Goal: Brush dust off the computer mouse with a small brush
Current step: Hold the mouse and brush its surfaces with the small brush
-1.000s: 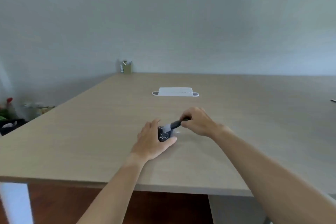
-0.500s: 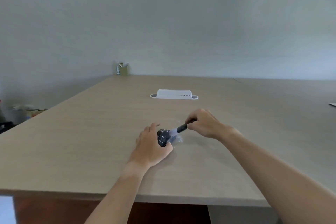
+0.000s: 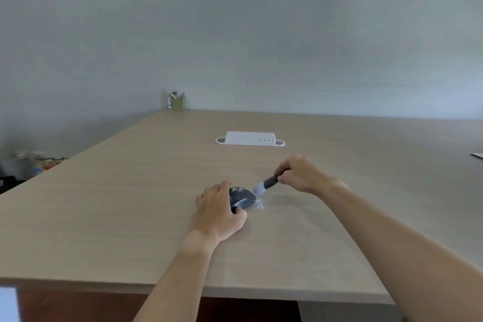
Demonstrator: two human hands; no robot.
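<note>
I see the computer mouse (image 3: 241, 197) sitting on the pale wood bench (image 3: 130, 204), a little left of centre and in the near half of the surface. It is dark, and pale specks show on its top. My left hand (image 3: 218, 213) wraps around its left and near side, fingers curled over the far-left edge and the thumb pressed along the near edge, so the hand is closed on the mouse and pins it to the bench.

My right hand (image 3: 300, 176) is just to the right and slightly farther away, closed in a fist-like grip around the black handle of the small brush (image 3: 265, 185). The handle slants down and to the left, and the pale bristle tuft sits right at the mouse's right edge; whether the bristles actually touch the shell I cannot tell, since the tuft is blurred. A scatter of whitish dust (image 3: 257, 205) lies on the bench just beside the mouse's right side, under the bristles.

Farther back, near the middle of the bench, stands a long white tray-like holder (image 3: 249, 138). At the far left corner, against the grey wall (image 3: 261, 34), is a small tan pen cup (image 3: 176, 103) with a few items sticking out. Both forearms reach in from the near edge, bare.
</note>
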